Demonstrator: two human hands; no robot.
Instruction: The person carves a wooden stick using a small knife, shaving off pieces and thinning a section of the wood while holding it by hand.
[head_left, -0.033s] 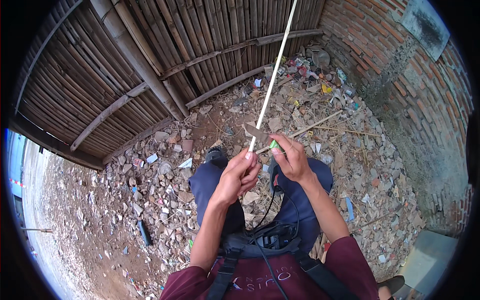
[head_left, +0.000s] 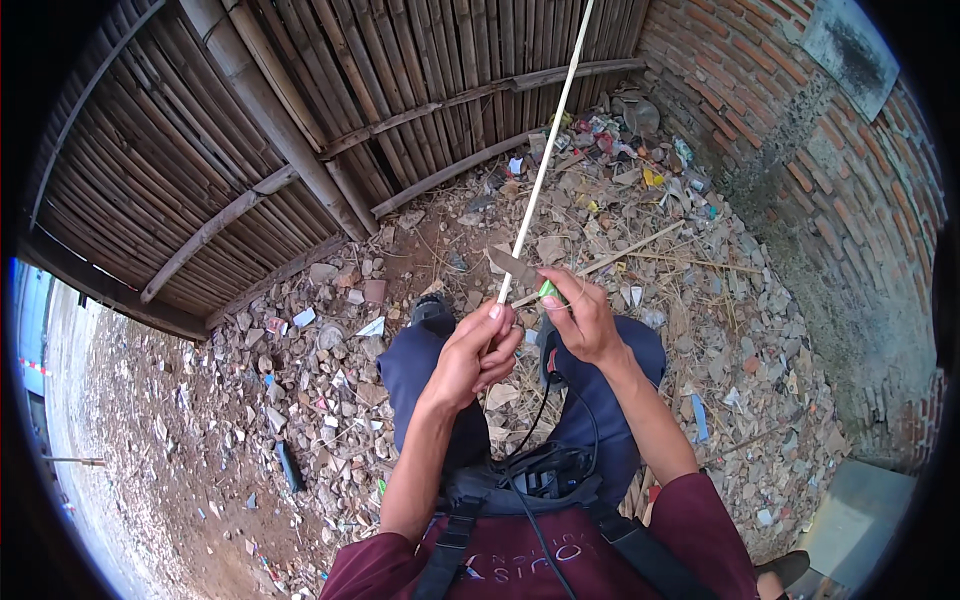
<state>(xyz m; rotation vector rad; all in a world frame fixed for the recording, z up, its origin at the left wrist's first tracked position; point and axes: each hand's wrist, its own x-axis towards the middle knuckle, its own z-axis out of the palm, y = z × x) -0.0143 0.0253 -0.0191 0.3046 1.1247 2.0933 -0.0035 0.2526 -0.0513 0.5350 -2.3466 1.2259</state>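
Observation:
A long, pale, slender stick (head_left: 543, 168) rises from my left hand (head_left: 474, 354) toward the top edge of the view, where it runs out of sight. My left fingers are closed around its near end. My right hand (head_left: 583, 318) grips a knife by its green handle (head_left: 549, 290), thumb pressed on the handle. The knife's dark blade (head_left: 511, 264) lies across the stick just above my left fist, and appears to touch it. Most of the handle is hidden in my right fingers.
Rubble and litter (head_left: 330, 350) cover the ground around my legs. A bamboo wall (head_left: 420, 70) stands ahead and left, a brick wall (head_left: 800, 150) to the right. Another thin stick (head_left: 630, 250) lies on the ground beyond my right hand. Black cables (head_left: 535, 420) hang between my knees.

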